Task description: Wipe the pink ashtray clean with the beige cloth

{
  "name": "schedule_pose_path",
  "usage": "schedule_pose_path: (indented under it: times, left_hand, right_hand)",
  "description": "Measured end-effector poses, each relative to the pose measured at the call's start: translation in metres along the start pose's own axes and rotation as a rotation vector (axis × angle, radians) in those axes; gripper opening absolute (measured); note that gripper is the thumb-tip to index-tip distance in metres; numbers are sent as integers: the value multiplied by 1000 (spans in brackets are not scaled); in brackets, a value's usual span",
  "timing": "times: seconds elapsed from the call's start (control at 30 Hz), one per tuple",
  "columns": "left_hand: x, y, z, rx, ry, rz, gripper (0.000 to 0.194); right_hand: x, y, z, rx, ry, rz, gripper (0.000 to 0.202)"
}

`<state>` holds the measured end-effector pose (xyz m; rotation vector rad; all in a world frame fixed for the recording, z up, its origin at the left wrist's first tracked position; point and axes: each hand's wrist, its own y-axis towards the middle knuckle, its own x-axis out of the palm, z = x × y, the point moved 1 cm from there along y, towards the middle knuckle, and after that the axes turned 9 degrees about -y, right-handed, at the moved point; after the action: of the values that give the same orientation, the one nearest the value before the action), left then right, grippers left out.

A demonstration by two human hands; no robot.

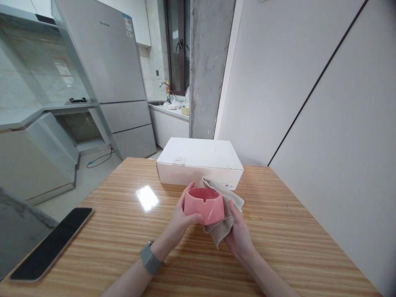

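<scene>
A pink faceted ashtray (204,206) with notches in its rim is held up above the wooden table (130,247). My left hand (182,215) grips it from the left, thumb across the front and fingers along the far side. In my right hand (239,231) is a grey-beige cloth (223,227), pinched under the thumb. The cloth lies against the right side and underside of the ashtray, and one corner hangs down. The fingers of my right hand are mostly hidden behind the cloth.
Behind my hands a closed white box (199,154) sits near the table's far edge. A dark flat device (52,245) lies at the left edge. A white wall (324,123) borders the right; a fridge (102,53) and sink counter (170,113) stand beyond.
</scene>
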<state>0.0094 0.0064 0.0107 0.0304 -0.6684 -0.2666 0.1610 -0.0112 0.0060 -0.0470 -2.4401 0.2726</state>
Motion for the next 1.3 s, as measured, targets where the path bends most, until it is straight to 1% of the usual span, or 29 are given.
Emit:
schedule_pose_path:
  times: [0.2, 0.3, 0.47, 0.53, 0.63, 0.77, 0.87, 1.0, 1.03, 1.13, 1.3]
  left_hand:
    - [2, 2, -1, 32, 109, 64, 107]
    - [4, 0, 0, 60, 193, 77, 110]
    - [10, -3, 5, 117, 295, 105, 107]
    - [10, -3, 5, 129, 319, 140, 106]
    - [6, 0, 3, 128, 318, 218, 103]
    - [-2, 5, -5, 111, 219, 277, 96]
    - [-7, 9, -8, 62, 95, 251, 93]
    - [-7, 13, -11, -90, -255, 154, 78]
    - [-6, 13, -11, -123, -312, 141, 76]
    - [-4, 10, -11, -167, -334, 113, 76]
    - [-2, 5, -5, -105, -230, 19, 69]
  right_hand:
    - [1, 2, 1, -59, -43, 21, 41]
    - [0, 4, 3, -98, -70, 41, 41]
    - [-4, 4, 6, -98, -101, 45, 45]
    - [-5, 3, 7, -93, -113, 51, 46]
    - [-6, 1, 10, -103, -148, 91, 45]
    - [-9, -1, 15, -148, -218, 143, 45]
    - [-9, -1, 14, -147, -235, 176, 47]
    - [-7, 1, 7, -144, -195, 227, 49]
    - [-6, 2, 4, -150, -177, 234, 49]
    - [-6, 5, -2, -177, -115, 240, 48]
    - [-8, 5, -5, -201, -71, 198, 42]
